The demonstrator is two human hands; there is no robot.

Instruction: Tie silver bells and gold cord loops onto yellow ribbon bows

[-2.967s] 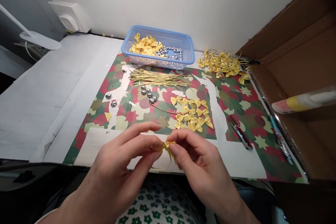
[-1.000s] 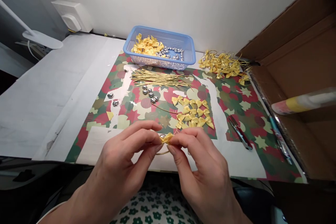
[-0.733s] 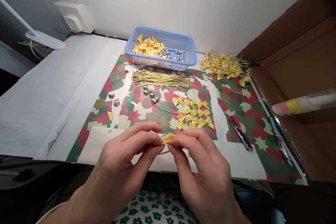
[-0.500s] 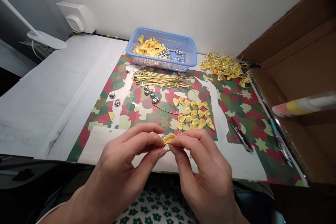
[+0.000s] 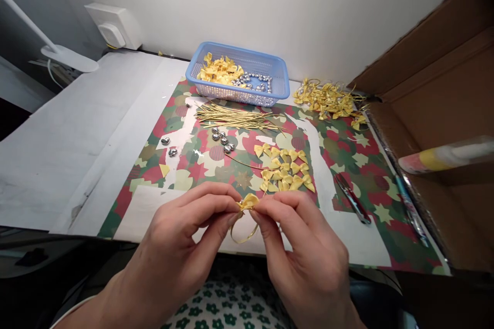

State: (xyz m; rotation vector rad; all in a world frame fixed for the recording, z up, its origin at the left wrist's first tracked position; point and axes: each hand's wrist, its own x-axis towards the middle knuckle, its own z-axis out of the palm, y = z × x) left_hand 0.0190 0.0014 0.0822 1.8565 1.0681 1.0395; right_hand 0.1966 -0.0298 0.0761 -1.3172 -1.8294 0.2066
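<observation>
A small yellow ribbon bow [image 5: 250,201] is up in front of me, just over the near edge of the table. Thumb and fingers of my left hand [image 5: 185,236] pinch its left side. My right hand [image 5: 301,241] is closed at the bow's right side, pinching a thin gold cord [image 5: 244,240] that loops below the bow. One end of that cord sticks up above my right fingers. Where cord and bow meet is partly covered by my fingertips. Past my hands, several finished-looking yellow bows [image 5: 283,167] lie in rows on the patterned sheet.
Gold cords [image 5: 235,115] lie in a bundle before a blue basket [image 5: 237,93] of bows and silver bells. Loose silver bells [image 5: 223,140] lie nearer. Corded bows [image 5: 328,97] are heaped at back right. Snips [image 5: 353,199] and a cardboard box [image 5: 432,175] are on the right.
My right hand has shifted slightly right and away from the left. The gold cord now hangs as a visible loop below the bow. The bow stays in my left fingers.
</observation>
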